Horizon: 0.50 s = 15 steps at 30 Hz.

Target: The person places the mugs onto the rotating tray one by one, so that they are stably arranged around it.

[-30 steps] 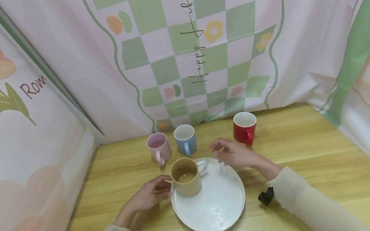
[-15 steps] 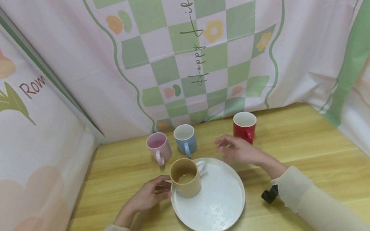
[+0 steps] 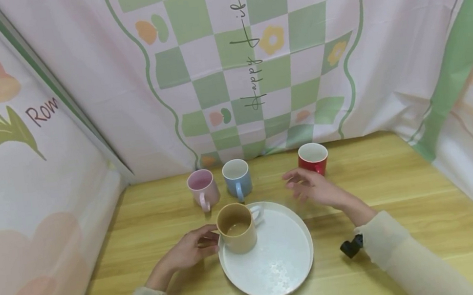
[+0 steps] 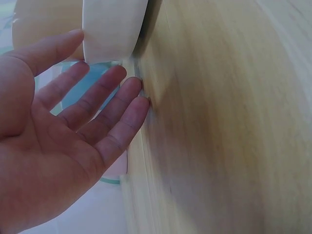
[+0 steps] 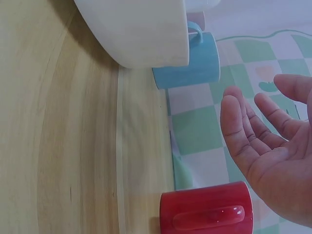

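Note:
A tan mug [image 3: 239, 235] with a white handle stands upright on the left part of a round white tray [image 3: 277, 265]. Beside it, at the tray's left rim, is my left hand [image 3: 189, 248], fingers loosely extended and gripping nothing; in the left wrist view the thumb tip lies close to the rim. My right hand [image 3: 314, 188] hovers above the tray's upper right, in front of the red mug [image 3: 313, 160], and partly hides it in the head view. Nothing is between its relaxed fingers, and the right wrist view shows it apart from the red mug.
A pink mug [image 3: 204, 190] and a light blue mug [image 3: 238, 179] stand side by side behind the tray, handles toward me. The wooden table [image 3: 401, 186] ends at a patterned curtain [image 3: 273, 89] at the back. Cloth panels close both sides.
My right hand has moved right, away from the tan mug's handle and toward the red mug. The left hand stays beside the tray. The tan mug has barely shifted, slightly toward me.

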Each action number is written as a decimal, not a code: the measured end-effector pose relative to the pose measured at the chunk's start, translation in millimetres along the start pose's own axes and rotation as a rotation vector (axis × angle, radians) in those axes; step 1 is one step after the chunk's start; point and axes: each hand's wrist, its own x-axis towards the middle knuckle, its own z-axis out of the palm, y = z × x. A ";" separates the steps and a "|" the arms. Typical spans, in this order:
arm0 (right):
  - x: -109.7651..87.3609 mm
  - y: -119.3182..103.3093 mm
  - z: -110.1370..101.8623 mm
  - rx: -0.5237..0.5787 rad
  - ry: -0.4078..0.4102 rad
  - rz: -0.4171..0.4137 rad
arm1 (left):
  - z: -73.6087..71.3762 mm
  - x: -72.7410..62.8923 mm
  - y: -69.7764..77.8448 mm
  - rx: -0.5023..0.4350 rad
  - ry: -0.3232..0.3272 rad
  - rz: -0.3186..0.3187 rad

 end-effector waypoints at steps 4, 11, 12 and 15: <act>-2.5 0.0 -3.3 0.009 0.012 0.011 | 0.4 -0.2 0.2 0.005 0.014 0.000; -6.2 1.7 -8.9 0.025 0.018 0.004 | 0.6 -0.6 1.5 0.002 0.000 0.003; -6.8 1.9 -9.7 0.025 0.020 0.006 | 0.6 -0.6 1.4 0.000 0.001 0.003; -8.5 2.0 -12.4 0.028 0.029 0.022 | 0.7 -0.5 1.5 0.003 0.008 0.003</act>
